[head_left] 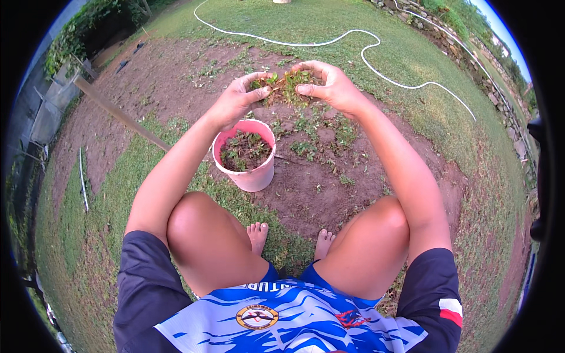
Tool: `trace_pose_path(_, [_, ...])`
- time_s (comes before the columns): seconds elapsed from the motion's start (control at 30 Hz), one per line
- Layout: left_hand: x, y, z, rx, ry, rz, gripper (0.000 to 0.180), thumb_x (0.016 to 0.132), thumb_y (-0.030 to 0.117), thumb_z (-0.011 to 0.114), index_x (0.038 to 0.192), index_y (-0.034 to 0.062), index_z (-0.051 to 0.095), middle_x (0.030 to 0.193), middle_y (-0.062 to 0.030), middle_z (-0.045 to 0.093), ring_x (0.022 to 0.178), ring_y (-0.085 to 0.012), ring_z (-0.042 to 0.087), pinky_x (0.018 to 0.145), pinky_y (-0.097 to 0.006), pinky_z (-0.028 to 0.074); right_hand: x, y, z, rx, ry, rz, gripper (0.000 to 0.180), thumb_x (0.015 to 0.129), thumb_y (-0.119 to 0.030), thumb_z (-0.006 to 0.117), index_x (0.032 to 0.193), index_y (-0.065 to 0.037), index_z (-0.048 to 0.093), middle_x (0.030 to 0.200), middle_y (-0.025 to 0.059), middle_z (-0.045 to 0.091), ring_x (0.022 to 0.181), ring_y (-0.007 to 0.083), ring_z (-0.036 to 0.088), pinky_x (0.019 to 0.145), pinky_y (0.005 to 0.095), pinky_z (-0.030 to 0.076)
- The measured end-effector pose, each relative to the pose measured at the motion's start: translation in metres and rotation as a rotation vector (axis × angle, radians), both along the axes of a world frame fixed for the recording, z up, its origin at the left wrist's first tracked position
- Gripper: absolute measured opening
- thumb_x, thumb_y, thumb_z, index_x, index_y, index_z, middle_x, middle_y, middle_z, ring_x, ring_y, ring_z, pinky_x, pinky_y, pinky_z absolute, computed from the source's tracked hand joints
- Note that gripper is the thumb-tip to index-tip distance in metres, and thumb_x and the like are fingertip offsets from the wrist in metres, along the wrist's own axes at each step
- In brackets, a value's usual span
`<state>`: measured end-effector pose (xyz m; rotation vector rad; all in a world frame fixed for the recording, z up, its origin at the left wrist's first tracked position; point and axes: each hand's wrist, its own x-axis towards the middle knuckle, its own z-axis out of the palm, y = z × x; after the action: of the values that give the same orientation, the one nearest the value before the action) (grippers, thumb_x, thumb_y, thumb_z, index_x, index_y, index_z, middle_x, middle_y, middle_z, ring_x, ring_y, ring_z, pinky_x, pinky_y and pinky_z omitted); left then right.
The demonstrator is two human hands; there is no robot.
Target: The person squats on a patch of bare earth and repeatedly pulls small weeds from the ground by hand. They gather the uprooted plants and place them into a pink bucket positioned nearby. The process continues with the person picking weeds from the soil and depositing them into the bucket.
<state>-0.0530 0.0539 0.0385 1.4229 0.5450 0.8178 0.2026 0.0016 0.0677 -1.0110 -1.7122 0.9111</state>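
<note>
Both arms reach forward, and a clump of uprooted weeds is held between the two hands above the bare soil. My left hand curls round its left side, thumb pressed toward the middle. On the other side, my right hand closes on the green and brown leaves with its thumb across the front. Soil marks the fingers of both. A pink bucket, partly filled with soil and pulled weeds, stands upright just below my left hand.
Bare brown soil with scattered small weeds spreads before my feet. A wooden pole slants at the left. A white hose winds across the grass beyond. A stone edging runs along the far right.
</note>
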Motion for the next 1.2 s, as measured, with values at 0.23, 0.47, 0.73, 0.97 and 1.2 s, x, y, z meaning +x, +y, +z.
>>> trace_pose_path(0.23, [-0.058, 0.043, -0.03, 0.058, 0.425, 0.399, 0.035, 0.093, 0.005, 0.066, 0.127, 0.004, 0.059, 0.107, -0.002, 0.066, 0.096, -0.011, 0.063, 0.082, -0.028, 0.054, -0.021, 0.069, 0.016, -0.149, 0.033, 0.169, 0.053, 0.089, -0.023, 0.076, 0.133, -0.002, 0.056, 0.11, 0.0101, 0.071, 0.099, 0.0149, 0.067, 0.087, 0.0308, 0.054])
trace_pose_path(0.47, [-0.085, 0.057, -0.105, 0.266, 0.951, 0.165, 0.041, 0.083, -0.003, 0.072, 0.122, 0.0045, 0.065, 0.103, -0.0045, 0.069, 0.09, -0.0135, 0.064, 0.077, -0.031, 0.054, -0.117, 0.06, -0.183, -0.379, -0.464, 0.15, 0.055, 0.073, -0.013, 0.081, 0.124, 0.0, 0.064, 0.119, 0.0158, 0.069, 0.11, 0.0252, 0.066, 0.098, 0.0382, 0.051])
trace_pose_path(0.73, [-0.095, 0.062, -0.114, -0.289, 0.572, 0.103, 0.032, 0.09, 0.006, 0.069, 0.122, 0.0028, 0.066, 0.098, -0.0055, 0.069, 0.087, -0.0136, 0.066, 0.075, -0.032, 0.055, -0.108, 0.077, -0.184, -0.364, -0.614, 0.123, 0.058, 0.07, -0.012, 0.077, 0.125, -0.001, 0.063, 0.123, 0.0179, 0.067, 0.11, 0.0232, 0.065, 0.089, 0.038, 0.053])
trace_pose_path(0.97, [-0.069, 0.053, -0.101, 0.468, 0.906, 0.086, 0.032, 0.083, 0.021, 0.08, 0.102, -0.0023, 0.069, 0.078, -0.0057, 0.069, 0.071, -0.0139, 0.063, 0.068, -0.034, 0.051, -0.104, 0.066, -0.158, -0.461, -0.097, 0.139, 0.069, 0.071, -0.016, 0.075, 0.133, -0.005, 0.048, 0.126, 0.0159, 0.058, 0.116, 0.0245, 0.056, 0.097, 0.0373, 0.047])
trace_pose_path(1.2, [-0.036, 0.026, -0.079, 0.211, 0.546, 0.123, 0.024, 0.087, 0.015, 0.077, 0.101, 0.0024, 0.063, 0.084, 0.0, 0.063, 0.075, -0.008, 0.06, 0.067, -0.027, 0.049, -0.052, 0.077, -0.114, -0.249, -0.478, 0.283, 0.056, 0.08, -0.022, 0.079, 0.129, -0.001, 0.06, 0.125, 0.0142, 0.065, 0.117, 0.0238, 0.059, 0.101, 0.0379, 0.046])
